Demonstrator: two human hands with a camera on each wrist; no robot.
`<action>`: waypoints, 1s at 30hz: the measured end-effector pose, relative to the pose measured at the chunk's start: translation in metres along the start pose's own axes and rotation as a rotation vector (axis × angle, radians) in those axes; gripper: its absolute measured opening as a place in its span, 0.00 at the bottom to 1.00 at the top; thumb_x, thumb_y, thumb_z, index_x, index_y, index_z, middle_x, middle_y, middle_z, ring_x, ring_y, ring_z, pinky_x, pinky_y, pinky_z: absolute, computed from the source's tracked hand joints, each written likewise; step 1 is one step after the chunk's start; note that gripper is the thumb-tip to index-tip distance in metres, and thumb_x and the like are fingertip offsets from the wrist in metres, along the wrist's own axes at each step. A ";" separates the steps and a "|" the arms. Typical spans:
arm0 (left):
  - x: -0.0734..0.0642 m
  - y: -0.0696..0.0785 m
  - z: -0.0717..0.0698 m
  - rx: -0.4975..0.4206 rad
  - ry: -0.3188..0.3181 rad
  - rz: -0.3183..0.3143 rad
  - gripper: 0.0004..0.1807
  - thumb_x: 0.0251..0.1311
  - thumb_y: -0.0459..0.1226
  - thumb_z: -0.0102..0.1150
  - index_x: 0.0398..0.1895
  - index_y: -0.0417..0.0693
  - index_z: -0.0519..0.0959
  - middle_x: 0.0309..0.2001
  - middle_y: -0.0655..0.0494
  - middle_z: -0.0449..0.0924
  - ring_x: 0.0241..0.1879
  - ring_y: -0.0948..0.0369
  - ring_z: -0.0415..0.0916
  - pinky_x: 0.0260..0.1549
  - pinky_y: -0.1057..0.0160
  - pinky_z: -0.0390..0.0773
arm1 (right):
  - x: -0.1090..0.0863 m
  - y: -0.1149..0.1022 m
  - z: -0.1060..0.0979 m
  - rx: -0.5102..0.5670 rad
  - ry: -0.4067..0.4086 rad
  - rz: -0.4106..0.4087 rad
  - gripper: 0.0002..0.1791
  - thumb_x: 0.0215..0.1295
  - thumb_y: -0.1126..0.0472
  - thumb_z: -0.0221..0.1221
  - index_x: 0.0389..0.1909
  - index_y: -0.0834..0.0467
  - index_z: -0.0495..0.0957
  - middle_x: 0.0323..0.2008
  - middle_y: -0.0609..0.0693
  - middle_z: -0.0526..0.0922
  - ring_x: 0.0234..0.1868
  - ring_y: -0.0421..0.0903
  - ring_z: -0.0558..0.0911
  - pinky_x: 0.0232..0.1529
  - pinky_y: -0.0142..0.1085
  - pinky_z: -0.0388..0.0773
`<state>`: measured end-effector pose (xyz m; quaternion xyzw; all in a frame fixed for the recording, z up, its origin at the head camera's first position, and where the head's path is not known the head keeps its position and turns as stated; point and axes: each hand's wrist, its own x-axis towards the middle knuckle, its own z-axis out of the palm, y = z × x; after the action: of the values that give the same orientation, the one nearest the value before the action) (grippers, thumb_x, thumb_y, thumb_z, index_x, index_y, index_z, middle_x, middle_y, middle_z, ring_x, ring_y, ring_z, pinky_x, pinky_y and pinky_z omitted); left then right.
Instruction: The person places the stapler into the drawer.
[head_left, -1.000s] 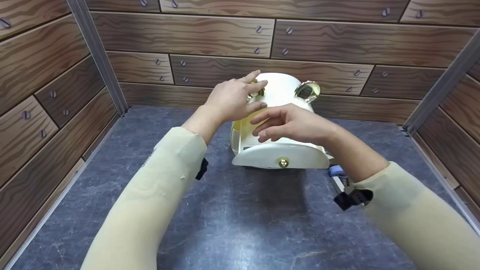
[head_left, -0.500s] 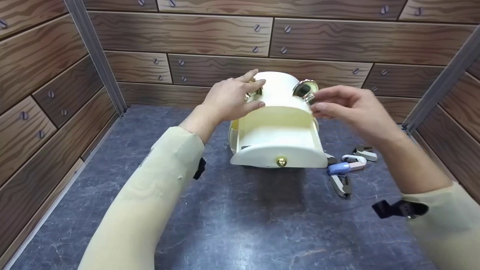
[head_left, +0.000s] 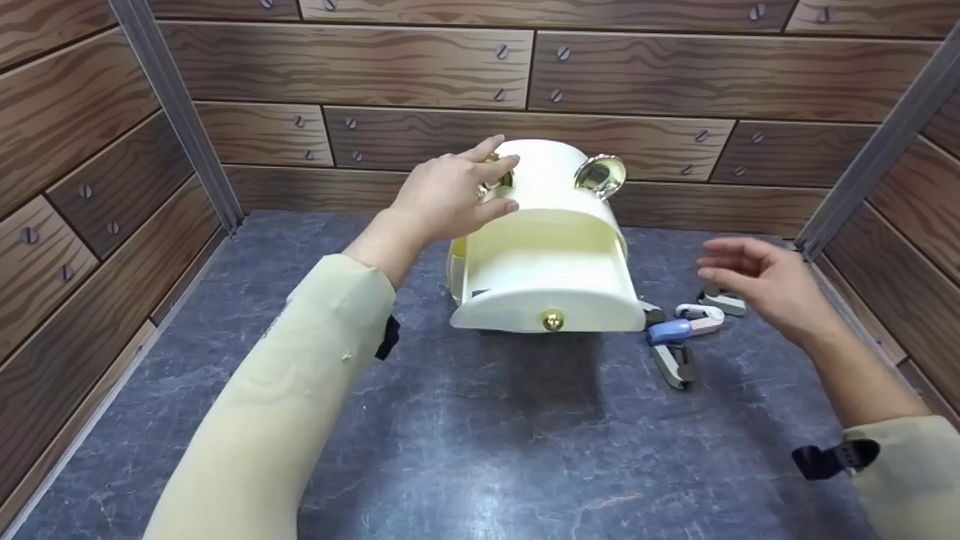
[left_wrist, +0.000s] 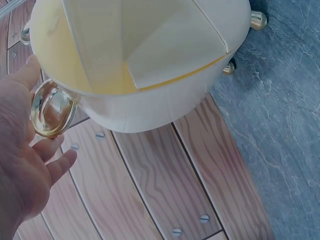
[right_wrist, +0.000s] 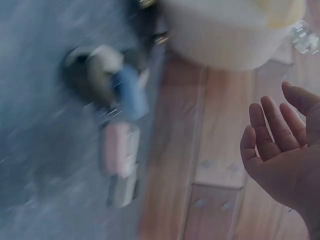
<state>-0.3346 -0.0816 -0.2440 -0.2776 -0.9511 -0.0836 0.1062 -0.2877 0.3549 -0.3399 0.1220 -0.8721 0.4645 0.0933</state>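
Note:
A cream-white rounded box (head_left: 544, 169) with gold ear-shaped loops stands toward the back. Its drawer (head_left: 547, 307), with a round gold knob (head_left: 553, 320), is pulled out toward me. My left hand (head_left: 450, 191) rests at the box's left gold ear (left_wrist: 52, 109), fingers spread over the top and thumb apart. The right gold ear (head_left: 601, 176) is in plain sight. To the right of the box, my right hand (head_left: 776, 289) hovers above the table with loosely bent fingers, holding nothing. The right wrist view shows that palm bare and the small things blurred.
Several small clip-like things lie bunched right of the drawer: a blue and white one (head_left: 671, 331), a grey one (head_left: 670, 365) and another farther back (head_left: 724, 301). Wood-patterned walls (head_left: 420, 71) enclose the dark marbled table (head_left: 337, 450) at the back and sides.
My right hand moved from over the drawer to the right gold ear, then away to the right above the table. The drawer's inside came into view. My left hand stayed at the left ear.

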 end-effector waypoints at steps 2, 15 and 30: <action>-0.001 0.000 -0.001 0.000 0.001 -0.001 0.37 0.77 0.64 0.51 0.84 0.67 0.62 0.86 0.59 0.48 0.72 0.37 0.70 0.62 0.39 0.76 | -0.002 0.017 -0.001 -0.018 -0.026 0.007 0.23 0.72 0.61 0.69 0.64 0.63 0.80 0.48 0.37 0.89 0.46 0.31 0.86 0.46 0.23 0.81; 0.000 0.001 -0.001 0.000 -0.007 -0.004 0.37 0.77 0.63 0.50 0.84 0.67 0.61 0.86 0.59 0.47 0.73 0.36 0.68 0.68 0.39 0.71 | -0.011 0.073 0.015 -0.069 -0.197 0.099 0.29 0.72 0.64 0.68 0.69 0.73 0.73 0.61 0.73 0.80 0.49 0.30 0.82 0.48 0.24 0.80; -0.001 0.001 0.000 -0.016 0.014 -0.002 0.37 0.76 0.63 0.52 0.84 0.66 0.63 0.86 0.58 0.49 0.71 0.41 0.73 0.64 0.41 0.75 | -0.013 0.086 0.025 -0.103 -0.237 0.053 0.27 0.67 0.66 0.71 0.64 0.73 0.78 0.56 0.70 0.84 0.48 0.33 0.83 0.47 0.24 0.79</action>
<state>-0.3339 -0.0815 -0.2443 -0.2771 -0.9499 -0.0931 0.1107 -0.3023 0.3820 -0.4256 0.1478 -0.9026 0.4039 -0.0166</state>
